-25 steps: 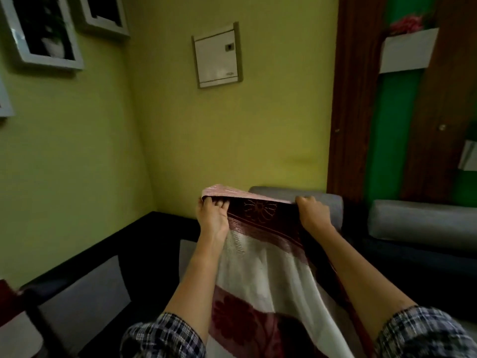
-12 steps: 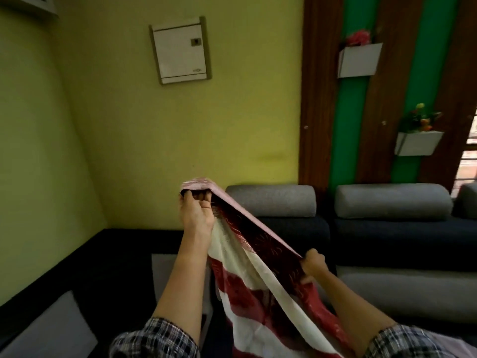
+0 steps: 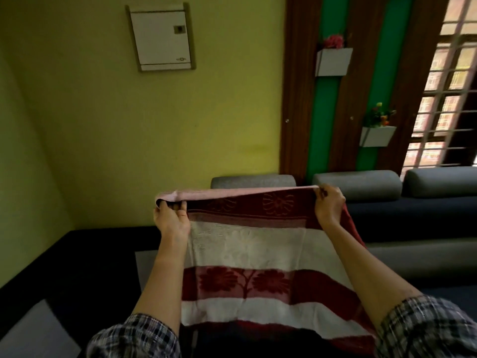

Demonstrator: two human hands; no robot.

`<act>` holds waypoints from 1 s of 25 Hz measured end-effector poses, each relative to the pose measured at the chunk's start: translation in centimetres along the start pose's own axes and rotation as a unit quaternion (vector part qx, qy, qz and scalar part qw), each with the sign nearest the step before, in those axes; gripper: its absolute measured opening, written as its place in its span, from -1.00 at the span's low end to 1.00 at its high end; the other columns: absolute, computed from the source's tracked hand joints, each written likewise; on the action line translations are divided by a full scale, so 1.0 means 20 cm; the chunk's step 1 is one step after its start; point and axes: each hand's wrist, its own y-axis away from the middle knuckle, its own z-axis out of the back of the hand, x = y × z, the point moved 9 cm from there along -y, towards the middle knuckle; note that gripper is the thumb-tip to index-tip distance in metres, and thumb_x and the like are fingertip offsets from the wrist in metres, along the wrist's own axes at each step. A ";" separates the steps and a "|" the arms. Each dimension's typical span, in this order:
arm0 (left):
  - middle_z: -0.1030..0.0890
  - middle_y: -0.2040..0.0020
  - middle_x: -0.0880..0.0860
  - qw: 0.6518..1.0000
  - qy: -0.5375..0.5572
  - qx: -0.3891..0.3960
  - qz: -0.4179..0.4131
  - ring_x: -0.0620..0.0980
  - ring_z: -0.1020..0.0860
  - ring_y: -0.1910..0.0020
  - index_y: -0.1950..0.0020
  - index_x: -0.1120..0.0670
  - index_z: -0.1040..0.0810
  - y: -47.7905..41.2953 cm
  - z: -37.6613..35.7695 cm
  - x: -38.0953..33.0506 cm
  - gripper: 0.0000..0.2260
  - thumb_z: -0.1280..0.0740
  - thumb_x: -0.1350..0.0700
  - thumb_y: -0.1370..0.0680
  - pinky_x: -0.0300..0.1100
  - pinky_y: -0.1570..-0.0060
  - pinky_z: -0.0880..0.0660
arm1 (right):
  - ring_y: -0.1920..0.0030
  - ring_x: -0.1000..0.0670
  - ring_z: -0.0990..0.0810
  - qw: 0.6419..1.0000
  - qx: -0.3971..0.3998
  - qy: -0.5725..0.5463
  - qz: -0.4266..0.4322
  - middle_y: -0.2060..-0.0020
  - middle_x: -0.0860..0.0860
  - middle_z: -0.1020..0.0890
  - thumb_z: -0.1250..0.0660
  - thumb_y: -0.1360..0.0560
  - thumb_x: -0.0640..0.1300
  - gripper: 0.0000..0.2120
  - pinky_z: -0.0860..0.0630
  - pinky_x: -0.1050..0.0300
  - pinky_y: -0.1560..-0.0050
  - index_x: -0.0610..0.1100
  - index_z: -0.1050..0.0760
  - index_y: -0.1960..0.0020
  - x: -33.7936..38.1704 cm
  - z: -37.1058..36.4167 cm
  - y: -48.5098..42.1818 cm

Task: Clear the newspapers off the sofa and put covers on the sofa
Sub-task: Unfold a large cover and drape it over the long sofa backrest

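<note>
A sofa cover [image 3: 247, 249] with maroon and cream stripes and a flower pattern hangs spread in front of me. My left hand [image 3: 171, 220] grips its top left corner and my right hand [image 3: 329, 205] grips its top right corner, so the top edge is stretched level between them. Behind it runs the corner sofa [image 3: 426, 223], dark blue with grey headrests and grey seat cushions. The cover hides the seat straight ahead. No newspapers show in this view.
A grey seat cushion [image 3: 38, 329] lies at the lower left on the sofa's left wing. The yellow wall carries a white panel box [image 3: 161, 37]. Two white wall planters [image 3: 333, 60] hang on the brown and green panelling, beside a barred window [image 3: 449, 99].
My right hand has come up from low on the cover to the top right corner, pulling the top edge level and wide. The view has swung further right, bringing the window in.
</note>
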 end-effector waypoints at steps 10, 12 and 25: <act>-0.46 0.22 0.03 1.000 -0.015 -0.005 -0.016 -0.11 -0.40 0.33 -0.24 0.03 -0.33 -0.31 -0.04 0.16 -0.79 -0.12 0.22 -0.63 -0.12 -0.04 -0.48 | 0.04 -0.14 -0.55 0.996 -0.047 -0.049 0.050 0.07 -0.19 -0.59 -0.29 -0.50 -0.28 -0.91 -0.42 0.11 0.07 -0.26 -0.49 0.00 0.00 -0.20 -0.29; -0.45 0.24 0.02 1.000 -0.017 -0.004 -0.017 -0.12 -0.39 0.35 -0.32 0.05 -0.33 -0.41 -0.08 0.24 -0.73 -0.13 0.21 -0.63 -0.15 0.07 -0.52 | 0.05 -0.11 -0.54 0.996 -0.042 -0.048 0.059 0.07 -0.18 -0.59 -0.27 -0.52 -0.28 -0.91 -0.39 0.16 0.09 -0.27 -0.50 0.00 -0.03 -0.29 -0.38; -0.49 -0.06 0.06 0.998 -0.036 -0.028 -0.041 -0.08 -0.54 0.10 -0.27 0.05 -0.34 -1.01 -0.21 0.71 -0.79 -0.11 0.16 -0.64 -0.18 0.07 -0.56 | 0.06 -0.12 -0.54 0.998 0.029 -0.024 0.060 0.08 -0.17 -0.57 -0.24 -0.53 -0.27 -0.92 -0.50 -0.03 0.00 -0.23 -0.50 0.02 -0.36 -0.98 -0.91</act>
